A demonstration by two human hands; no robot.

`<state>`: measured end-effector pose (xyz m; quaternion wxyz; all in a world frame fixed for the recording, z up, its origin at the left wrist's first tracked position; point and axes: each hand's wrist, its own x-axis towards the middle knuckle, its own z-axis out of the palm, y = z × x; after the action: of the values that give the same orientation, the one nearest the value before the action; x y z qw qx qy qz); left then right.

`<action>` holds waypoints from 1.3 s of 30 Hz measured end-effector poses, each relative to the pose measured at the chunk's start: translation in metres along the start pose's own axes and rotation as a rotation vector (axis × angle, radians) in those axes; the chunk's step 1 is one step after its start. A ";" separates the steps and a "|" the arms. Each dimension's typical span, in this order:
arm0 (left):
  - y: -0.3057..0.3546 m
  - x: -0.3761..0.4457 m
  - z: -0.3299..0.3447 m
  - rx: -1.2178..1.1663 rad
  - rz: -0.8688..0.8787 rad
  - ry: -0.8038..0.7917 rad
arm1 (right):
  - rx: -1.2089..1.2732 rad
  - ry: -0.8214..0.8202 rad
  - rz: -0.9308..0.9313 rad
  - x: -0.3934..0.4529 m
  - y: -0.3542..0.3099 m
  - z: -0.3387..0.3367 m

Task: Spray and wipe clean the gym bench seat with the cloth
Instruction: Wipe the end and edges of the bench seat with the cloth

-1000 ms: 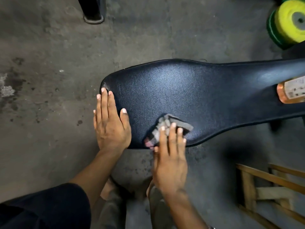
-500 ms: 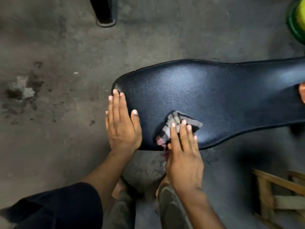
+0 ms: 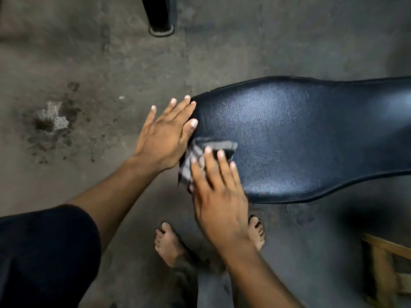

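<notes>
**Cloth slides to the seat's end**

Both hands have shifted toward the rounded end of the bench seat [image 3: 300,138] since a second ago. Now the right hand [image 3: 219,194] lies flat, fingers spread, pressing the checked cloth [image 3: 195,158] onto the near corner of the padding. Its left edge seems to hang off the seat, though blur makes that uncertain. Just beside it, the left hand [image 3: 165,134] rests open-palmed against the seat's end, gripping nothing. Bare feet [image 3: 168,243] stand on the concrete floor [image 3: 89,63] below.
</notes>
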<state>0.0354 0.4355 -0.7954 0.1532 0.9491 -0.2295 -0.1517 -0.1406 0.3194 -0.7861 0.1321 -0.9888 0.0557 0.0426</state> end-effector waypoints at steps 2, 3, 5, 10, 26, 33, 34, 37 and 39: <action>0.002 0.001 -0.004 -0.005 0.007 -0.018 | -0.006 -0.026 -0.070 -0.029 0.003 0.004; 0.004 -0.003 -0.003 -0.025 -0.003 -0.026 | -0.037 -0.037 -0.077 -0.041 0.010 0.006; 0.008 -0.014 0.004 -0.071 -0.038 -0.026 | -0.090 -0.027 -0.027 -0.054 0.025 0.006; 0.022 -0.033 0.028 -0.167 -0.161 0.038 | -0.016 0.078 0.210 -0.004 0.037 -0.003; 0.014 -0.038 0.020 -0.264 -0.153 -0.013 | -0.193 0.041 -0.079 -0.073 0.038 0.019; 0.025 -0.040 0.043 -0.304 -0.217 0.049 | -0.133 0.014 0.075 -0.050 0.029 0.021; 0.024 -0.040 0.042 -0.296 -0.211 0.048 | -0.127 0.004 0.092 -0.044 0.020 0.025; 0.020 -0.041 0.038 -0.264 -0.192 0.030 | -0.111 0.000 0.106 -0.026 -0.001 0.030; 0.017 -0.041 0.035 -0.235 -0.182 0.016 | -0.110 -0.008 0.091 -0.020 -0.002 0.028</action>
<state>-0.0188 0.4334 -0.8121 0.2509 0.9426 -0.1220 -0.1832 -0.1624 0.3308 -0.8104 0.0760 -0.9908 0.0975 0.0554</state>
